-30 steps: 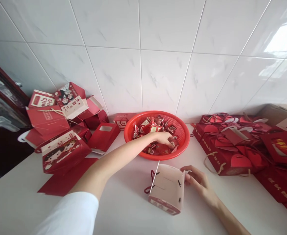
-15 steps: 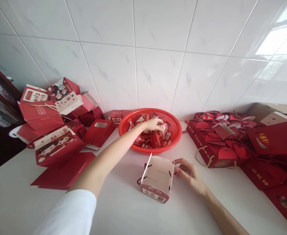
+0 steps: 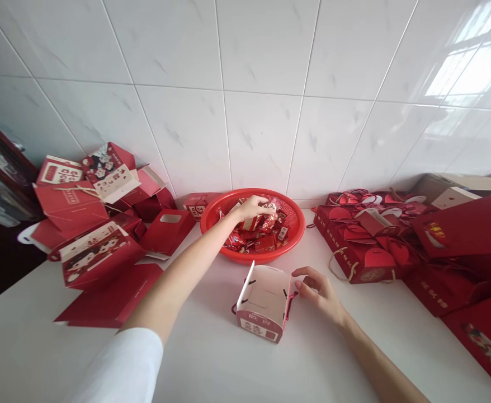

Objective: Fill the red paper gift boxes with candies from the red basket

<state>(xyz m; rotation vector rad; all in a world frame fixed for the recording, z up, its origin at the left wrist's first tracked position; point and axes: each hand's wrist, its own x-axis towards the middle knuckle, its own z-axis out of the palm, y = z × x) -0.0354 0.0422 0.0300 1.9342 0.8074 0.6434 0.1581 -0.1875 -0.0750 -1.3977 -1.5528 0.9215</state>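
White tiles with faint grey veining line the wall behind a plain white table; pale grout runs between them in a grid; a bright, barred reflection, apparently of a window, gleams on the glossy tiles at upper right; a dark reddish-brown frame slants along the left edge, deep shadow below it.

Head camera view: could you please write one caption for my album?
Left hand over small red packets in a perforated red plastic basket; right hand beside an open red cardboard box.
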